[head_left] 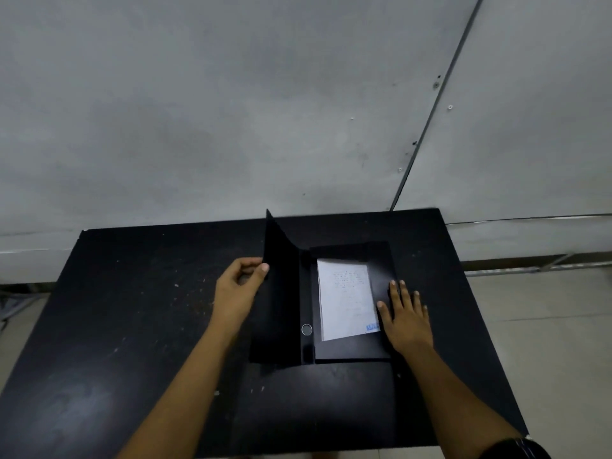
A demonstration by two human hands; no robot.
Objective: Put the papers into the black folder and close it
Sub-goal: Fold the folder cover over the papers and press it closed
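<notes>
Already loaded: the papers (pixel 346 298) lie in the right half of the folder (pixel 351 351), which sits open near the middle of the table (pixel 132 326), slightly toward the far edge. Dark flaps frame the sheet at its top, right and bottom; whether they overlap its edges, I cannot tell. Insertion looks done. Closing is left.

Left hand (pixel 236 288): thumb and fingers pinched on the free edge of the cover (pixel 281 293). The cover stands roughly upright off the spine, bowed a little, top corner leaning away. Judged about half way through its swing.

Right hand (pixel 405 314): flat, fingers spread, palm down on the folder's right flap, just beside the papers. It grips nothing; it appears to pin the folder to the table.

A small round ring (pixel 307 329) shows on the spine strip near the bottom. Purpose unclear.

Remaining, as judged: fold the cover over to the right onto the papers, withdraw the right hand before the cover lands on it, press shut.

Edges and room:
- Table bare apart from the folder; scuffs and specks only.
- Wide clear surface to the left and toward the person.
- Less margin on the right; the right hand lies not far from the table's right edge.
- Far edge near the folder's top, with the wall (pixel 231 111) behind; the cover's arc runs sideways, so the wall should not interfere.
</notes>
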